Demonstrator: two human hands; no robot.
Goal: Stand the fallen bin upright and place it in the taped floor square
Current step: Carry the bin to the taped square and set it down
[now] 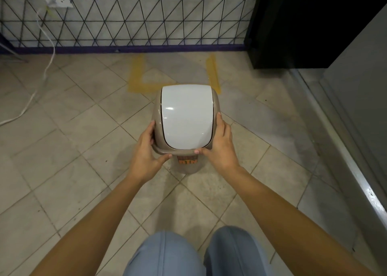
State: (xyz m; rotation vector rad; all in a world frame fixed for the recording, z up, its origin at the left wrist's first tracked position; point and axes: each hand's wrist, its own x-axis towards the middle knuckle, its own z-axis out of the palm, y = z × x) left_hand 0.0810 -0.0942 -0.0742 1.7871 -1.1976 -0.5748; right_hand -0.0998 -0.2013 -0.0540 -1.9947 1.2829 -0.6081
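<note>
A small beige bin (186,116) with a white swing lid stands upright in the middle of the view, its top facing me. An orange label shows low on its near side. My left hand (146,150) grips the lid rim on the left and my right hand (219,145) grips it on the right. Beyond the bin, yellow tape (138,74) marks a square on the tiled floor against the wall. The bin covers the near edge of the tape; whether its base touches the floor is hidden.
A wall with a black triangle pattern and a purple skirting (129,49) closes the far side. A white cable (45,70) trails from a socket at the left. A black cabinet (303,24) and a grey step (343,150) line the right.
</note>
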